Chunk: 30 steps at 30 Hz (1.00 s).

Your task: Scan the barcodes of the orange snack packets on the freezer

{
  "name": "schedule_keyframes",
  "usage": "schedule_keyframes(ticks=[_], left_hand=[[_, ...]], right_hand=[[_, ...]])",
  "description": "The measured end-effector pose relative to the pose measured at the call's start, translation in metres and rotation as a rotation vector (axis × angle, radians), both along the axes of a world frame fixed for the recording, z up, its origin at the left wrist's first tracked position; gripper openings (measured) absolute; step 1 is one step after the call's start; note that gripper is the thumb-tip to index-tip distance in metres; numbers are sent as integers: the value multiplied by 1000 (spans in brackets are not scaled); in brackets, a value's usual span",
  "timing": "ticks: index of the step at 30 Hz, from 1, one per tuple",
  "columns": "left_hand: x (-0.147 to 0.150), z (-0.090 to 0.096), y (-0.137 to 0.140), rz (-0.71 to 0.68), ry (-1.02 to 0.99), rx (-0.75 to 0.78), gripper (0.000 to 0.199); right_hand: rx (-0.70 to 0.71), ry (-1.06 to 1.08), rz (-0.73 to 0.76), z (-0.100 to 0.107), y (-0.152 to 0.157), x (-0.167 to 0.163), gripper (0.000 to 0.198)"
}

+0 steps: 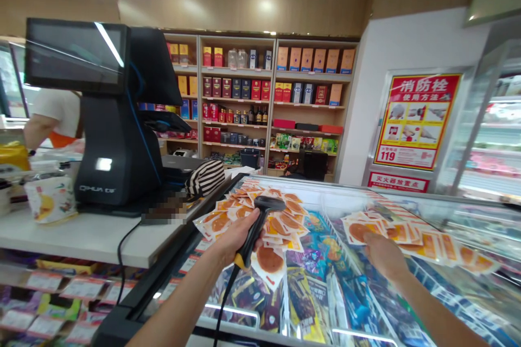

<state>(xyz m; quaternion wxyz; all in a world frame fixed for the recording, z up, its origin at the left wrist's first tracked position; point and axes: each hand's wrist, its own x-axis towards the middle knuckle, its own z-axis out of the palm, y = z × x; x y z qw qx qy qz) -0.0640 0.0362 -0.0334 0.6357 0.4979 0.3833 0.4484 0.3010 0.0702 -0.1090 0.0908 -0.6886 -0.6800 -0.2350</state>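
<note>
My left hand (240, 236) is closed round the handle of a black and yellow barcode scanner (254, 233), its head pointing away over a heap of flat packets (228, 219) with round orange-brown slices inside. One packet (269, 263) lies just below the scanner, nearer to me. Off to the right, my right hand (385, 252) has its fingers closed on the edge of a similar packet (359, 232). Beside that hand, a fanned row of packets (431, 246) stretches to the right. All of these lie on the glass top of a chest freezer (325, 190).
Wrapped frozen goods (309, 303) show through the glass. On the left, a counter (109, 238) holds a dark checkout terminal (118, 141) and a striped pouch (205, 178). The scanner's cable (223, 303) hangs towards me. Shelves of boxes (238, 89) stand behind; a person (55, 119) is at far left.
</note>
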Motion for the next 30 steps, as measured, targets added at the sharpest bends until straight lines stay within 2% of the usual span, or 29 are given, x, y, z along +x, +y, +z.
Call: schedule_keyframes(ticks=[2, 4, 7, 9, 14, 17, 21, 30], left_hand=[[-5, -1, 0, 18, -6, -17, 40], [-9, -2, -1, 31, -15, -25, 39], [-13, -4, -4, 30, -21, -20, 38], [-17, -5, -7, 4, -28, -3, 38], [-29, -3, -14, -51, -20, -9, 39], [-31, 0, -17, -40, -23, -12, 38], [-22, 3, -18, -91, -16, -3, 38], [19, 8, -16, -222, 1, -12, 37]], right_hand=[[46, 26, 47, 5, 6, -13, 26], [66, 108, 167, 9, 14, -36, 31], [0, 232, 389, 11, 28, -80, 38], [-55, 249, 481, 11, 36, -108, 43], [-117, 233, 493, 9, 45, -144, 35], [-36, 313, 359, 10, 46, -141, 34], [119, 462, 174, 15, 48, -116, 34], [178, 752, 156, 17, 36, -61, 26]])
